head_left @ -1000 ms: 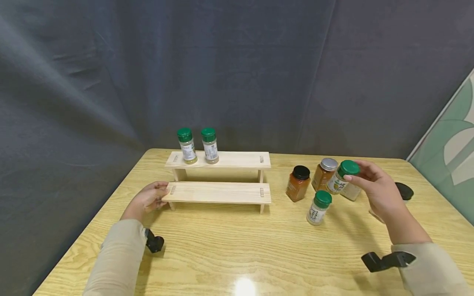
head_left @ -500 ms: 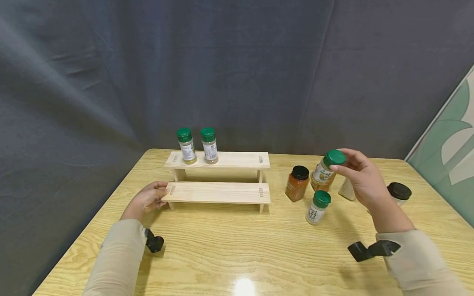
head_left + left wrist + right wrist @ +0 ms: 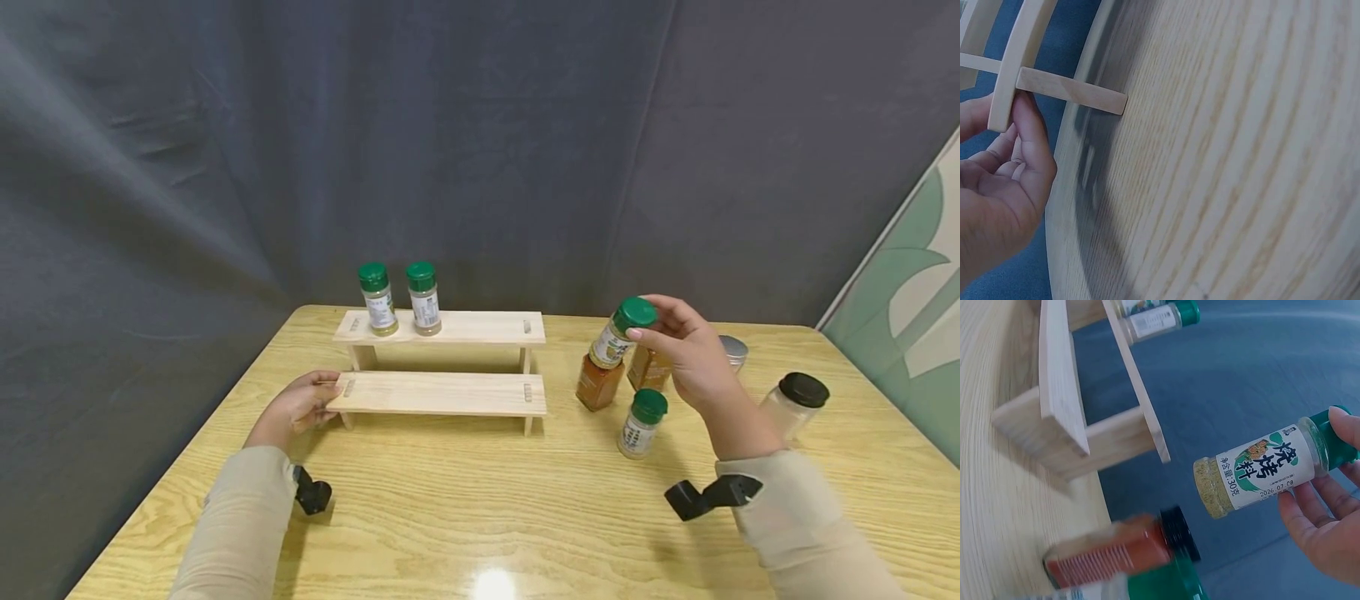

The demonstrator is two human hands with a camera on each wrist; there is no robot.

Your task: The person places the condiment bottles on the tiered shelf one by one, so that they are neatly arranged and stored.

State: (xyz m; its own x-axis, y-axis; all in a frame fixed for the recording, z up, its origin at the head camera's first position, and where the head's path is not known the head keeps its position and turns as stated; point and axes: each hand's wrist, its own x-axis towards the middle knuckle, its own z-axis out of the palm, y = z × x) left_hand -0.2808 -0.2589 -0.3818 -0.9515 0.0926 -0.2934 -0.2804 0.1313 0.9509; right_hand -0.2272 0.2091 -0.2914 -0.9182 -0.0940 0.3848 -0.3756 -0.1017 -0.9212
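My right hand [image 3: 693, 354] pinches a green-capped spice jar [image 3: 1263, 465] near its cap, thumb on one side and fingers on the other. The jar hangs tilted, and in the head view it covers the top of a square jar of orange-red seasoning [image 3: 597, 387]. At the left, my left hand [image 3: 300, 404] grips the end of the lower board of a two-step wooden rack [image 3: 438, 393]; the left wrist view shows thumb and fingers around the board's end [image 3: 1007, 100]. Two green-capped jars, a left one [image 3: 379, 300] and a right one [image 3: 425, 300], stand on the upper step.
Another green-capped jar [image 3: 637, 427] stands on the table [image 3: 420, 508] in front of the orange-red ones. Behind the right hand are a second orange jar [image 3: 648, 371], a silver-lidded jar [image 3: 735, 350] and a black-lidded clear jar [image 3: 795, 404]. A dark curtain [image 3: 480, 167] hangs behind.
The right hand has carried the spice jar leftward, from beside the silver-lidded jar to above the black-capped orange-red one. The left hand has kept its grip on the rack.
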